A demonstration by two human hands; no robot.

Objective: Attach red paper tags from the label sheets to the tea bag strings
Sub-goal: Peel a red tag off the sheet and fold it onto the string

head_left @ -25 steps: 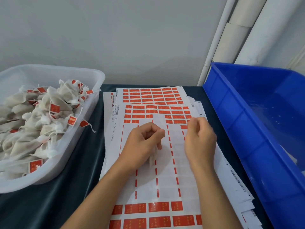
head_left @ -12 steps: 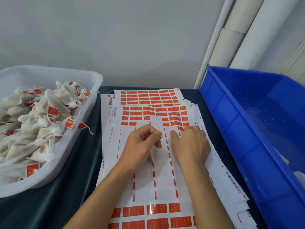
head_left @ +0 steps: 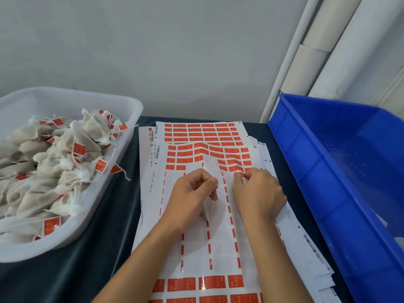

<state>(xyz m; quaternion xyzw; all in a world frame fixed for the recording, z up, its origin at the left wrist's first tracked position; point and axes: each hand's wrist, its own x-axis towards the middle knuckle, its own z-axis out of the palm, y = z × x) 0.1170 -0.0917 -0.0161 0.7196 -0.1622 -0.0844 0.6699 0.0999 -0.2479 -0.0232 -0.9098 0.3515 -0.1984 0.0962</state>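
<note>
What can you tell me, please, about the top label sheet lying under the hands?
The white glossy top label sheet lies flat on a stack of similar sheets on the dark cloth. Red rectangular tags remain at its far and near ends; the middle is peeled bare, leaving thin red strips. The far part buckles upward. The left hand rests on it, and the right hand pinches a red tag.

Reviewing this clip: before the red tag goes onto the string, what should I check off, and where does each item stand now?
1. Left hand has a grip on the white mesh tea bag: ok.
2. String end exposed for tagging: cannot tell, hidden in the fingers.
3. Right hand pinching a red paper tag at the edge of the remaining rows: ok.
4. Tag peeled fully free of the top white label sheet: cannot tell.
5. Translucent white plastic tub of tagged bags beside the sheets: ok.
</note>
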